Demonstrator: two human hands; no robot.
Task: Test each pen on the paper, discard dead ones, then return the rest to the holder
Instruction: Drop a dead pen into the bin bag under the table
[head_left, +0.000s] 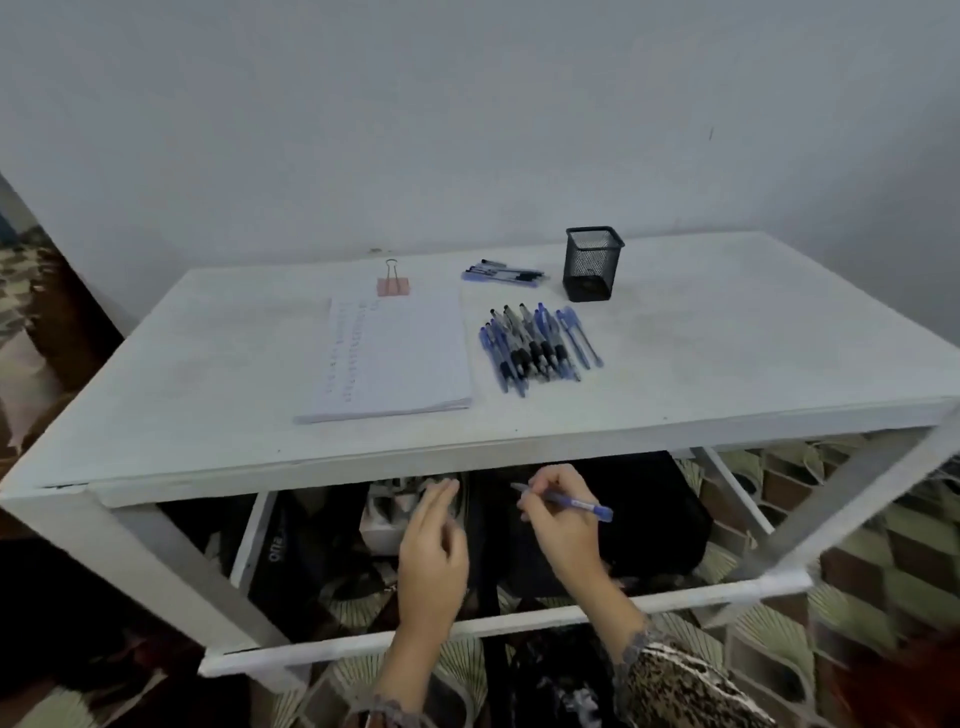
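Left hand (434, 545) loose, empty, right hand (558, 519) pinching 1 blue pen (576, 503), 2 pen piles (537, 345), 1 holder (592, 265), 1 paper pad (395, 353)

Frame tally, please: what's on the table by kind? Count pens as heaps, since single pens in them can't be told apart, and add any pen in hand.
Paper pad: 1
Binder clip: 1
Mesh pen holder: 1
Pen heaps: 2 (larger pen heap, smaller pen heap)
Blue pen held in the right hand, below the table edge: 1
Total: 6
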